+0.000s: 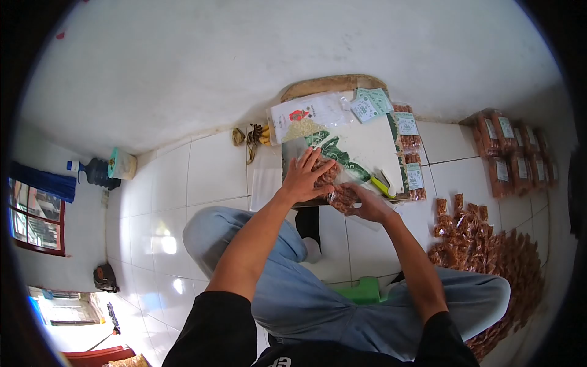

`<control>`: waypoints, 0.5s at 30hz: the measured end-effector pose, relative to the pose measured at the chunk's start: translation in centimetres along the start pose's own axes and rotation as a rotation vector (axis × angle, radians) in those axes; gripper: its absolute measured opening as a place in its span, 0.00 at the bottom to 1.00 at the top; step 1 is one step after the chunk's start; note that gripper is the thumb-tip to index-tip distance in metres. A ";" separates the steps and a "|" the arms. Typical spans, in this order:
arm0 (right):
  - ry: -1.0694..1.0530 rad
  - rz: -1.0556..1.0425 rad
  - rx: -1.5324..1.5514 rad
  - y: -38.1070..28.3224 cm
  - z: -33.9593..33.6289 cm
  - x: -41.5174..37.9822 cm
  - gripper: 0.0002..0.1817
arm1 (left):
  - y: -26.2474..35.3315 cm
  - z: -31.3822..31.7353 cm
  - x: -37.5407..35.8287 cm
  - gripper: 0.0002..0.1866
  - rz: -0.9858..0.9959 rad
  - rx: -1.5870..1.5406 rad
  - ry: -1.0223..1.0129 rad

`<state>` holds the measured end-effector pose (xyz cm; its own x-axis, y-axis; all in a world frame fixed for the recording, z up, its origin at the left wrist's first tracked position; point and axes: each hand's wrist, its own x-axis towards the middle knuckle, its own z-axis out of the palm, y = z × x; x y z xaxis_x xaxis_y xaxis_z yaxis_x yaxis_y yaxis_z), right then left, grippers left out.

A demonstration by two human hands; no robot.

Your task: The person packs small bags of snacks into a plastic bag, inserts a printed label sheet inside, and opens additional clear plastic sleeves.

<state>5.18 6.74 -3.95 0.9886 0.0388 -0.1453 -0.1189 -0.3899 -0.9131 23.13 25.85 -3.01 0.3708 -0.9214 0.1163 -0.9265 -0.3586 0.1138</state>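
A clear plastic bag of small brown snack packs (327, 174) lies at the front edge of a low table (373, 147). My left hand (304, 177) rests flat on the bag's left side, fingers stretched out and apart. At the bag's near right end, my right hand (368, 205) is closed around the plastic, its fingertips partly hidden. A lime-green stapler (382, 185) lies on the table just right of the bag. Behind it are green-and-white printed labels (371, 105) and a stack of clear plastic bags (309, 113).
Filled labelled bags (406, 128) line the table's right side. More filled bags (513, 153) stand by the wall. A large heap of small snack packs (483, 257) covers the floor at right. Bananas (263, 133) lie left of the table; a green stool (364, 290) is beneath me.
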 end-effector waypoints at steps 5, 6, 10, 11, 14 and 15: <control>-0.046 -0.105 0.132 0.4 0.1 0.4 0.35 | 0.1 0.1 0.1 0.41 -0.001 -0.020 0.000; -0.024 -0.075 0.059 -0.3 0.2 0.5 0.33 | 0.2 0.1 0.1 0.41 0.006 -0.018 -0.003; 0.049 -0.092 0.080 -0.5 0.8 0.7 0.31 | 0.5 0.3 0.1 0.45 -0.053 -0.009 -0.077; 0.055 -0.093 0.078 -0.2 0.8 0.7 0.31 | 0.7 -0.1 0.6 0.48 -0.092 -0.016 -0.115; 0.113 0.050 -0.017 1.5 1.9 0.4 0.36 | 1.8 -1.2 0.7 0.49 -0.159 0.030 -0.189; 0.203 -0.092 -0.131 2.6 2.5 0.4 0.34 | 2.0 -1.1 0.6 0.49 -0.155 0.028 -0.195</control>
<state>5.01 8.04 -7.33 0.9945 -0.1007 0.0279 -0.0275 -0.5096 -0.8599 21.53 24.73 -1.61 0.4918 -0.8657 -0.0934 -0.8620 -0.4992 0.0878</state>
